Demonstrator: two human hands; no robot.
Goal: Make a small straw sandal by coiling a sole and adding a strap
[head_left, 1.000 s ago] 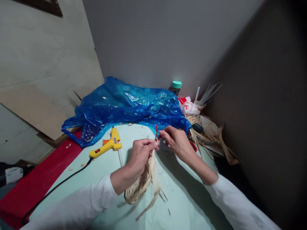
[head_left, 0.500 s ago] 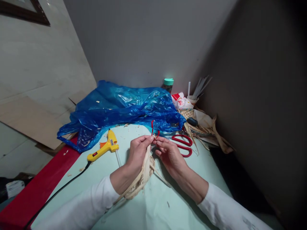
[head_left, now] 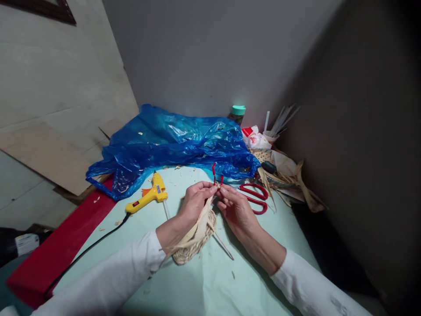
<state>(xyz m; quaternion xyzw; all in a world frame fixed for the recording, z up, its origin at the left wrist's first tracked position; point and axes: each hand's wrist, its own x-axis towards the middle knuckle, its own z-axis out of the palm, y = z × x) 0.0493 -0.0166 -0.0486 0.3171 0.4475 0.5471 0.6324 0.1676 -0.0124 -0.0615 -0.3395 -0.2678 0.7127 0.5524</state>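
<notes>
Here, your left hand (head_left: 197, 199) and right hand (head_left: 237, 208) pinch the woven piece (head_left: 194, 249) by its tip. Scissors (head_left: 265, 192) lie nearby.

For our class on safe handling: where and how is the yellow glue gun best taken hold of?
Probably by its handle, coming from the left: the glue gun lies flat, handle reaching out leftward, nozzle pointing away toward the blue bag.

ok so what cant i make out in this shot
All in the head view:
Base of the red strands: covered by fingertips of the left hand and right hand.
Lower part of the jar: behind the blue bag.
Rest of the dark frame: cut off by the top edge.
Print on the white label: too small, blurred.
</notes>
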